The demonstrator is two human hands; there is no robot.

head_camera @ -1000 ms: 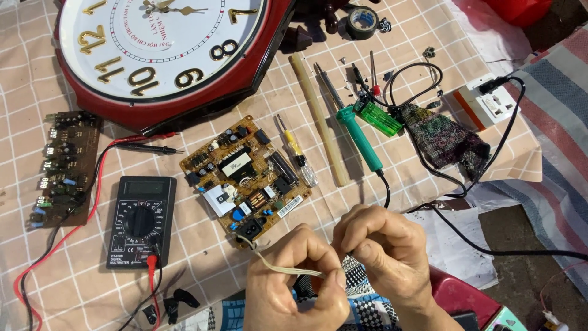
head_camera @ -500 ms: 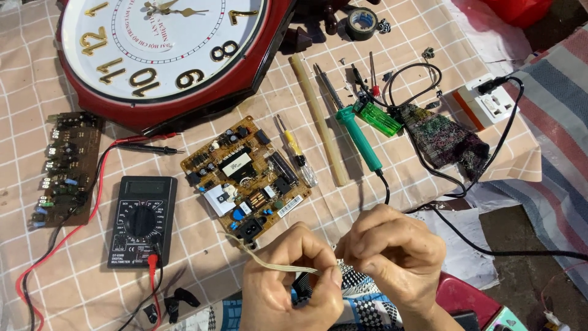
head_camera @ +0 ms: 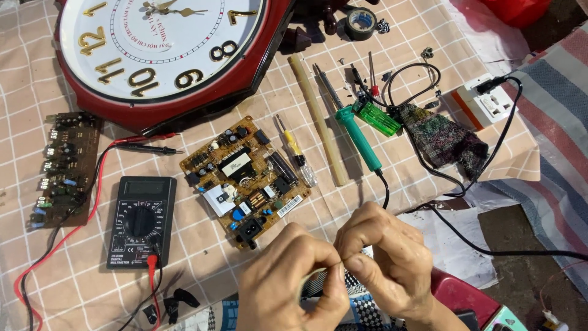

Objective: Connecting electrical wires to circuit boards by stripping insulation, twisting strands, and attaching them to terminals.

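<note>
— What do the hands have?

— My left hand and right hand meet at the near edge of the bench, fingertips pinched together. The left grip is closed on a thin pale strip, of which only a short piece shows between thumb and fingers. The right grip is curled shut, fingertips touching the left's at the same spot; whether it holds the strip too, I cannot tell.

— What lies nearest?

— Just beyond the left hand, the tan rectangular circuit board with black and blue parts sits tilted on the checked pink cloth covering the bench. Left of the board is the black multimeter with its round dial, a red lead looping toward the left edge. A darker brown circuit board lies at that left edge.

— And to the right?

— Beside the tan board lies a small yellow-handled screwdriver, then a long cream stick, then the green-handled soldering iron, its black cord running down toward my right hand. A translucent green lighter rests next to the iron, with a dark patterned rag and a white power socket block near the right edge.

— The far side?

— A big wall clock with a red frame and white face fills the far left corner, a roll of black tape beside it.
</note>
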